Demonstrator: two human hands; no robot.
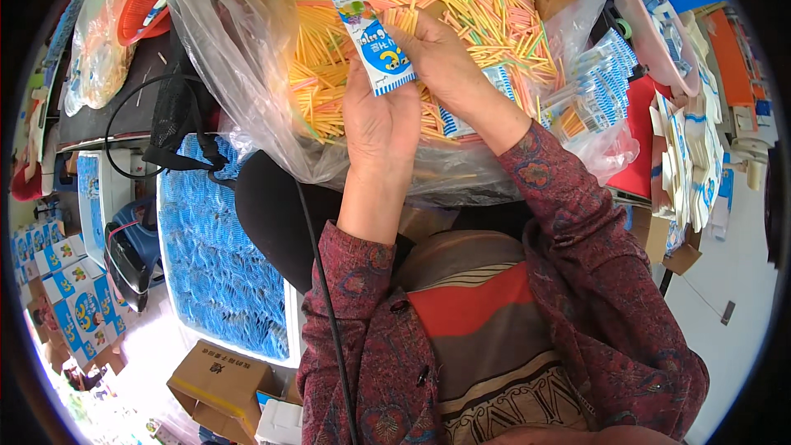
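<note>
My left hand (381, 128) is closed around the lower part of a small blue-and-white packet (379, 48) with striped ends, held tilted over a heap of thin sticks. My right hand (445, 58) is closed at the packet's right side, with a small bunch of thin yellow sticks (401, 18) at its fingertips. Whether the packet's edge is open cannot be made out. Beneath both hands spreads the heap of yellow, pink and green sticks (486, 0). Another blue-and-white packet (499, 81) lies on the heap, partly hidden by my right wrist.
Clear plastic sheeting (239, 41) surrounds the heap. Stacked packets (597, 86) lie to the right, near a pink basket (659, 29) and white folded cartons (696, 156). At left stand a white crate (294, 321) of blue packets and a cardboard box (218, 379). A black cord (325, 297) crosses my left sleeve.
</note>
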